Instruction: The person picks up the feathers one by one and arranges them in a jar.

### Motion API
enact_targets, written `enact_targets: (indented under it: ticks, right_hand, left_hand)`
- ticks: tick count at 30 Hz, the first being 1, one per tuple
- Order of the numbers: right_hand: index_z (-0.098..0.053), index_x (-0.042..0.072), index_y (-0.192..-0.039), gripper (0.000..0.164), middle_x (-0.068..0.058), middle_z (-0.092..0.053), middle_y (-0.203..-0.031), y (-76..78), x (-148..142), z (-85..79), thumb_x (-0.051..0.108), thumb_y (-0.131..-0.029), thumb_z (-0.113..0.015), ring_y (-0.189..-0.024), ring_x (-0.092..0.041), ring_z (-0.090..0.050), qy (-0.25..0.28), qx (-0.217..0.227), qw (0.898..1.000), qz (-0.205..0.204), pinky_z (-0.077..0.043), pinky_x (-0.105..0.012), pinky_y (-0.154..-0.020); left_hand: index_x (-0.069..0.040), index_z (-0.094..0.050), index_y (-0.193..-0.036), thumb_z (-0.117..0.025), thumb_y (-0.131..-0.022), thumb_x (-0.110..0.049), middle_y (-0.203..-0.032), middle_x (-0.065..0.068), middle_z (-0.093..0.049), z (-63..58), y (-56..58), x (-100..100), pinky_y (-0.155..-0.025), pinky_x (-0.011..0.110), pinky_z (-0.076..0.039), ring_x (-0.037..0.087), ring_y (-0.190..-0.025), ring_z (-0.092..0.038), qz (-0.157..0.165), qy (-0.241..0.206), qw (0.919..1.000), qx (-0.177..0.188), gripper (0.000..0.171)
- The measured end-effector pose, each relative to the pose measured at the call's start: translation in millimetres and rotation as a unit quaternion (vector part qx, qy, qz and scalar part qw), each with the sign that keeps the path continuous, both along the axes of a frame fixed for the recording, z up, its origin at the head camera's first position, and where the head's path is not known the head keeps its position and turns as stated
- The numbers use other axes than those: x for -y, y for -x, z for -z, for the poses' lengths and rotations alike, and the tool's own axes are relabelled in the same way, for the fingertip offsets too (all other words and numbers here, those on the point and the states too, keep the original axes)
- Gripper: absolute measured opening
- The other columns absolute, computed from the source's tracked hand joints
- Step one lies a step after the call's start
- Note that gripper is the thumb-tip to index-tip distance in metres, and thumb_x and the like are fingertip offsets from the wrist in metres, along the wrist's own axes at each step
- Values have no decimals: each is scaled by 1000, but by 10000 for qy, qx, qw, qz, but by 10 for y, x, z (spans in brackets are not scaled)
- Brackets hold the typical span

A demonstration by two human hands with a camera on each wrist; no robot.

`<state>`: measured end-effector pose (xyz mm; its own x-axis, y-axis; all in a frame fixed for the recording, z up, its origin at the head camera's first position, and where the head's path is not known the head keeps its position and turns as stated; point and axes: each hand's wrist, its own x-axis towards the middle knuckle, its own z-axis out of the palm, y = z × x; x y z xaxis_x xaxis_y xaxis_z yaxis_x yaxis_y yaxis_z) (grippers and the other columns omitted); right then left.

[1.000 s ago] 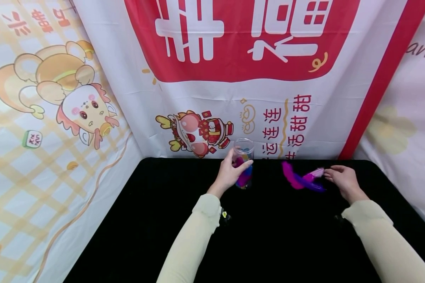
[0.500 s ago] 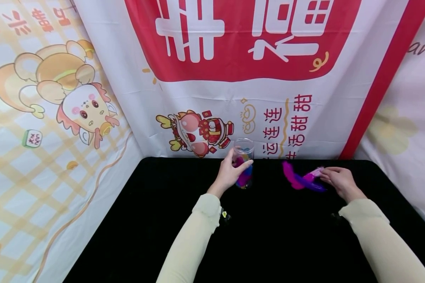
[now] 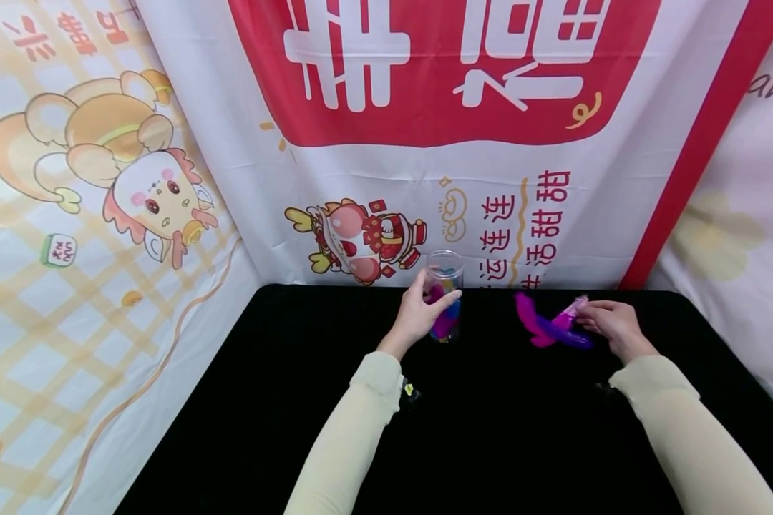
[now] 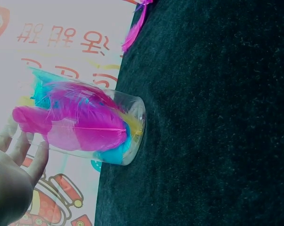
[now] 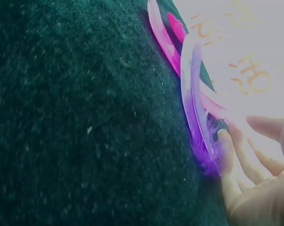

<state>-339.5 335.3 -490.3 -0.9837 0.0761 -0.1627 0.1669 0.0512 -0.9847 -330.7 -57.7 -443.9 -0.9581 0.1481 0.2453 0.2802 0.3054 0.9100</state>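
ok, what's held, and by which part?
Left hand: clear cup, by its side. Right hand: at pale end of a pink feather; can't tell if held.

The clear jar is showing a smooth, glossy wall that could be plastic or glass, while the feathers inside are looking soft and fine-barbed. On the tabletop, black cloth is presenting a matt, velvety nap flecked with pale lint. The purple feather is carrying a smooth, faintly satiny vane and a rough, downy end; the pink feather is likewise looking sleek. Behind, the printed backdrop is hanging as thin, lightly creased cloth, and the sleeves are appearing as matt, soft fabric.
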Motion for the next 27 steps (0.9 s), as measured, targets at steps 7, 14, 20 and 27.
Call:
enact_targets:
  ticks: [7,14,20,27]
  right_hand:
    - [-68,3,-107,9,9,-74,-72,6,27,12,5,-100,-63,-69,-5,-72,-4,-88,9998,189,-59,-22,-67]
    - [-72,15,-96,11,9,-74,-74,-10,10,5,8,-100,-65,-70,-6,-72,139,-90,9996,214,-60,-23,-68]
    - [-74,14,-92,17,5,-75,-74,-49,10,-35,4,-100,-63,-70,-9,-73,516,-265,9973,440,-61,-25,-68]
    - [-74,11,-84,22,1,-74,-70,-28,34,-172,0,-99,-63,-66,-11,-73,1001,-546,9905,774,-60,-24,-65]
  left_hand:
    - [-26,-44,-145,-74,-92,-50,-133,5,-62,8,7,-3,-108,43,-47,19,-126,-57,2,19,10000,-15,65]
    - [-25,-45,-145,-74,-93,-50,-132,3,-63,12,8,-9,-107,41,-47,18,-125,-57,-14,68,9999,-75,65]
    - [-24,-45,-145,-74,-93,-50,-134,4,-62,17,0,-10,-108,42,-47,19,-127,-57,12,73,10000,-54,65]
    - [-21,-45,-146,-74,-93,-49,-139,9,-61,7,10,2,-108,43,-46,20,-129,-56,28,22,10000,-78,66]
